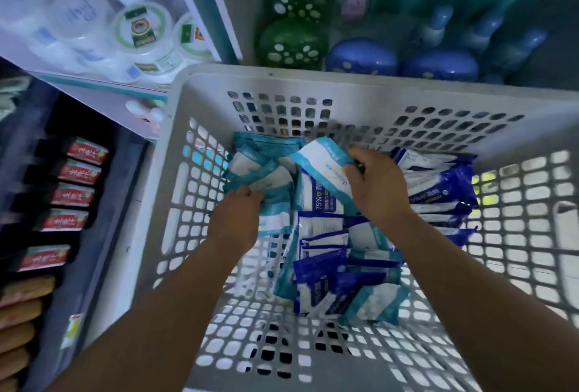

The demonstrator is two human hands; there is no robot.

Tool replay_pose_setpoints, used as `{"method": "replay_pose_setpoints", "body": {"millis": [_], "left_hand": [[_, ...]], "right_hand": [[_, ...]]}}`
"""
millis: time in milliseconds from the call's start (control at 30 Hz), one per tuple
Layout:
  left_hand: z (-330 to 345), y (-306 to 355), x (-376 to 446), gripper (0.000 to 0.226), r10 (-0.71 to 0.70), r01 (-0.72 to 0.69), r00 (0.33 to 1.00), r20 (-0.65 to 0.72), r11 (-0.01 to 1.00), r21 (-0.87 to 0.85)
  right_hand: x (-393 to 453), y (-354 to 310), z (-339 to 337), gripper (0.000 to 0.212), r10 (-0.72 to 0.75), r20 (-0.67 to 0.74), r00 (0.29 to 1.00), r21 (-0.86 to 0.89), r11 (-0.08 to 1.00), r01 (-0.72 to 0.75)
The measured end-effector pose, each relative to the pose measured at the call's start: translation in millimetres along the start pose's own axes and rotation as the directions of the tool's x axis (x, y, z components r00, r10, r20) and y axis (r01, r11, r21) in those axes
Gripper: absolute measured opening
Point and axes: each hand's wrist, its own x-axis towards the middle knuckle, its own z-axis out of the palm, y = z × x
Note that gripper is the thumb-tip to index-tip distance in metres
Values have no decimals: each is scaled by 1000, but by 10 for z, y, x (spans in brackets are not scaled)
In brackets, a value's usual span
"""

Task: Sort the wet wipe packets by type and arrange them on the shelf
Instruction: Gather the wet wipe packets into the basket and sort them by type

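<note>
While tilted up-left, teal packet [324, 169] sits in right hand [379, 185] grip.

The scene is dim with a cool blue-teal cast, brightest on the white tubs [142, 31] at upper left and through the grey basket [313, 84] holes at right. Motion blur smears the shelf goods and packets, and wide-angle distortion bends lines toward the edges.

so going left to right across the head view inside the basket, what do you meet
basket left wall → left hand on teal packets → teal packet pinched by right hand → dark blue packets → basket right wall
</note>
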Motion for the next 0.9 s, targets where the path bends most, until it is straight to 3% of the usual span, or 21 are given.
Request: {"method": "replay_pose_setpoints", "body": {"millis": [133, 200, 267, 300, 367, 433, 533, 600, 767, 900], "left_hand": [[37, -50, 34, 50, 38, -29, 993, -109, 996, 85], [24, -52, 39, 55, -65, 45, 981, -184, 992, -114], [-49, -27, -19, 68, -213, 134, 962, -173, 914, -383], [-86, -11, -57, 74, -217, 126, 961, -169, 894, -430], [-122, 18, -149, 82, -103, 15, 969, -224, 932, -362], [-116, 15, -187, 74, 30, -104, 953, -301, 967, -231], [-118, -7, -179, 41, -22, -9, 973, -232, 991, -132], [-107, -19, -167, 33, -47, 45, 986, -162, 999, -16], [-25, -46, -115, 33, 25, -13, 998, -66, 984, 180], [15, 10, -86, 51, 3, 18, 992, -125, 986, 168]], "right_hand": [[-26, -237, 122, 24, -166, 168, 972, -26, 985, 173], [-38, -321, 230, 25, -200, 265, 943, -36, 975, 217], [-63, -401, 339, 23, -202, 335, 920, -76, 968, 240], [-72, -452, 393, 22, -200, 354, 913, -82, 966, 244], [-92, -584, 489, 22, -215, 378, 900, -74, 962, 261], [-105, -738, 599, 20, -261, 416, 871, -44, 951, 306], [-123, -868, 720, 17, -246, 470, 848, 61, 967, 247], [-121, -847, 708, 21, -203, 457, 866, 71, 979, 192], [-111, -580, 574, 40, -35, 489, 872, -125, 986, 110], [-108, -327, 436, 45, 112, 357, 927, -183, 982, -48]]}}
